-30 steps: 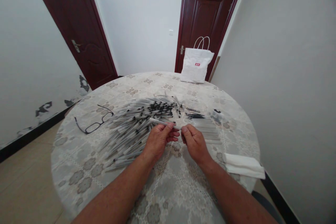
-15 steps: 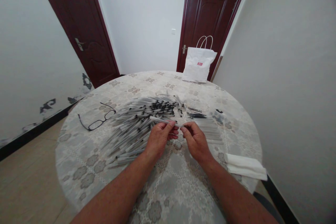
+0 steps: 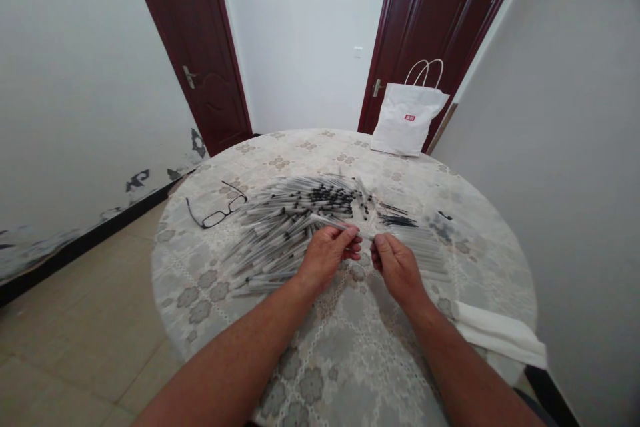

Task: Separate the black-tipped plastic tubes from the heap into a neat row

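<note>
Over the round table (image 3: 350,347), my left hand (image 3: 327,255) pinches a clear pen barrel (image 3: 325,221) that slants up to the left. My right hand (image 3: 397,265) is closed in a pinch close to the barrel's near end; what its fingertips hold is too small to name. Both hands hover just in front of a big heap of clear pens with black tips (image 3: 290,227). To the right of the heap lie a few thin black refills (image 3: 397,219) and a row of clear tubes (image 3: 425,250).
Black-framed glasses (image 3: 217,210) lie left of the heap. A white paper bag (image 3: 407,121) stands at the table's far edge before a dark red door. A folded white cloth (image 3: 500,333) lies at the right rim. A wall runs close on the right.
The camera has swung left, so the table and hands sit further right in view. Both hands keep the same pinch on the pen barrel.
</note>
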Available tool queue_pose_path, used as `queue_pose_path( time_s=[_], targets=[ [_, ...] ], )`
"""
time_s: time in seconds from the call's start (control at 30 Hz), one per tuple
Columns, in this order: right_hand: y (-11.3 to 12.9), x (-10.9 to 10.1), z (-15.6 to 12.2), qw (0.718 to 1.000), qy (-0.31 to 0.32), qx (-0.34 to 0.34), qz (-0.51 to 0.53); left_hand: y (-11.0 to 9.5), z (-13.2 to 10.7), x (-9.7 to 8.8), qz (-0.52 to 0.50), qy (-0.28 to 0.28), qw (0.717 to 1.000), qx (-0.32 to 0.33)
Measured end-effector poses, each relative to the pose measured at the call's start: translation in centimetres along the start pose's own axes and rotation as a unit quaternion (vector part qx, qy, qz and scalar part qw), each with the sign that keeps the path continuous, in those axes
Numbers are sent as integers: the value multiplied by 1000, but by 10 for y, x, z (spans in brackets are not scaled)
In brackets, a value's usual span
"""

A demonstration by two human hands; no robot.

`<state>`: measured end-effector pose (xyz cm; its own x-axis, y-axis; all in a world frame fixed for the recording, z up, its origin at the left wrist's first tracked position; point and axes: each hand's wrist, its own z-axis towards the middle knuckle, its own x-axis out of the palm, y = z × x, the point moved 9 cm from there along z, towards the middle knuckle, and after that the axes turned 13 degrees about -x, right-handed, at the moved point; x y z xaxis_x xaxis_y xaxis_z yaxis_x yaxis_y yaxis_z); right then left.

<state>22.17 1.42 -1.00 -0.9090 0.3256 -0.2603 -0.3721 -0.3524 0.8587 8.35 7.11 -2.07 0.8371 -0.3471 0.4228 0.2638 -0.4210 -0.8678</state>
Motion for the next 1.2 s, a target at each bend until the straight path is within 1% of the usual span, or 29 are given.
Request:
queue_pose_path(
  time_s=[0.17,0.33,0.4,0.47,0.53,0.6,0.7,0.8,0.87,0.93,1.03,1.1,1.2],
  targets=[
    [8,-2,1,999,-19,-28,10,-3,0,-1,5,-11,1000,6],
    [3,-1,-1,997,-35,-4,63,-2,0,-3,2,-17,1000,6],
    [1,-1,-1,998,-32,5,45,-2,1,-2,9,-12,1000,7],
    [1,-1,0,1000,-15,7,10,-3,1,-1,18,-10,1000,11],
    [3,0,1,1000,1,0,-19,-3,0,-2,24,-13,1000,15],
    [5,-1,1,1000,-1,-13,-24,-4,0,-3,28,-19,999,18],
    [5,0,0,999,-20,-20,22,-5,-1,-3,29,-24,999,20],
    [1,3,-1,998,-19,-6,61,-6,-2,-4,32,-26,999,23],
    [-2,5,-2,999,-9,7,51,-6,-2,-3,42,-26,998,25],
    [-2,4,-1,1000,1,14,19,-7,-2,-1,55,-20,998,28],
    [3,1,0,1000,-1,-1,-9,-7,-3,0,66,-17,997,31],
    [5,0,0,1000,-19,-11,12,-8,-3,-1,61,-24,997,34],
    [2,1,-1,998,-30,-5,60,-7,-2,-3,57,-29,997,33]
  ],
)
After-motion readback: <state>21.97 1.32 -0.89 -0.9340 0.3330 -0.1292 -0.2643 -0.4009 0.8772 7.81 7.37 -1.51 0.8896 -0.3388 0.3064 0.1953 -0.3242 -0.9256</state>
